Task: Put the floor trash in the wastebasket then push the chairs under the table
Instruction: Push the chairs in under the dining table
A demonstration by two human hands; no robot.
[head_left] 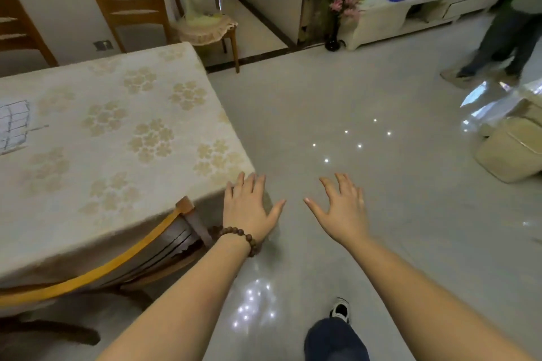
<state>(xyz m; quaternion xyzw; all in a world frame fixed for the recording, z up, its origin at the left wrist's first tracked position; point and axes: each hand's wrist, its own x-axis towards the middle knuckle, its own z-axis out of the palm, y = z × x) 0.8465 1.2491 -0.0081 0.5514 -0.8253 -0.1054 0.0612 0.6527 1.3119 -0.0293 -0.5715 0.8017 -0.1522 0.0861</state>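
My left hand (247, 208), with a bead bracelet at the wrist, hovers with spread fingers beside the near right corner of the table (117, 138), which wears a cream flowered cloth. My right hand (341, 208) is held out beside it over the floor, fingers also spread and empty. A wooden chair (117, 264) sits tucked under the table's near edge, its curved back just left of my left wrist. Two more wooden chairs (132, 6) stand at the table's far side by the wall. A cream wastebasket (510, 152) stands on the floor at the right edge.
Another chair with a lace cushion (208, 29) holds a pale figure near a doorway. A person (504, 38) walks at the far right past a low white cabinet (410, 9). A vase of flowers (337, 23) stands by the cabinet. My foot (340, 311) is on the shiny grey floor.
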